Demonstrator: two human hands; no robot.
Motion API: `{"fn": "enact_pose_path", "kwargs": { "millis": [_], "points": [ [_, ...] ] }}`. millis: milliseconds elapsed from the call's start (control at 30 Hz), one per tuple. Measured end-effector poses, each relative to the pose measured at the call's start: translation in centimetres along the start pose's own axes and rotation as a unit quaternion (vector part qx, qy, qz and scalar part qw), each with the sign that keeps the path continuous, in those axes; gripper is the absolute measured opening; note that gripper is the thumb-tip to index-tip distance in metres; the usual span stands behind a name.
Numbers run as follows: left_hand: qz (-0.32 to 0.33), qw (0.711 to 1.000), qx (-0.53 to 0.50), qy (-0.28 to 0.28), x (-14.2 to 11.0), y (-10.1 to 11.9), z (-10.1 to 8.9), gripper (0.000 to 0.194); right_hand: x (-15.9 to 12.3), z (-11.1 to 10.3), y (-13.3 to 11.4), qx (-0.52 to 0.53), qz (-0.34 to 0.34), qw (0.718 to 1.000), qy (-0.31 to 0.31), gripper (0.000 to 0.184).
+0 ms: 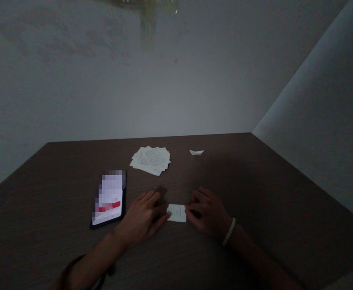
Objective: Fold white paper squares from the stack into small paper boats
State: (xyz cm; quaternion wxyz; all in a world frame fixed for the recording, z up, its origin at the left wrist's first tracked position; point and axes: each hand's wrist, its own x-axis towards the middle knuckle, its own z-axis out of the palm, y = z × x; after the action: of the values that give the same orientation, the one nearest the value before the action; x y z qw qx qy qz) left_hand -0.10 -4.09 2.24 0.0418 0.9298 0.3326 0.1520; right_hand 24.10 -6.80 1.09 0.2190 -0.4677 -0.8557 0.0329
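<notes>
A small rectangle of printed white paper [176, 213] lies between my hands, low over the dark wooden table. My left hand [146, 213] pinches its left edge between thumb and fingers. At the opposite edge, my right hand [207, 211] grips the paper in the same way, a beaded bracelet round its wrist. Whether the paper is folded in layers I cannot tell. Beyond my right hand stands a small folded paper boat [197, 153]. A spread pile of printed paper sheets [151, 160] rests beyond my left hand.
To the left of my left hand lies a phone [108, 198] with its screen lit and partly pixelated. The brown table [269, 193] meets a grey wall [164, 96] at its far edge, and another wall [324, 121] runs along the right side.
</notes>
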Motion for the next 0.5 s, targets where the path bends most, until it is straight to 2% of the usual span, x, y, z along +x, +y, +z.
{"fn": "enact_pose_path", "kwargs": {
  "millis": [133,500],
  "points": [
    [-0.011,0.999,-0.024,0.028,0.3,-0.4,0.7,0.026,0.7,0.9,-0.4,-0.035,0.009,0.999,0.014,0.022],
    [-0.036,0.994,-0.081,0.068,0.6,-0.9,2.2,0.022,0.9,1.3,-0.4,-0.034,0.016,0.999,0.007,0.023]
  ]
}}
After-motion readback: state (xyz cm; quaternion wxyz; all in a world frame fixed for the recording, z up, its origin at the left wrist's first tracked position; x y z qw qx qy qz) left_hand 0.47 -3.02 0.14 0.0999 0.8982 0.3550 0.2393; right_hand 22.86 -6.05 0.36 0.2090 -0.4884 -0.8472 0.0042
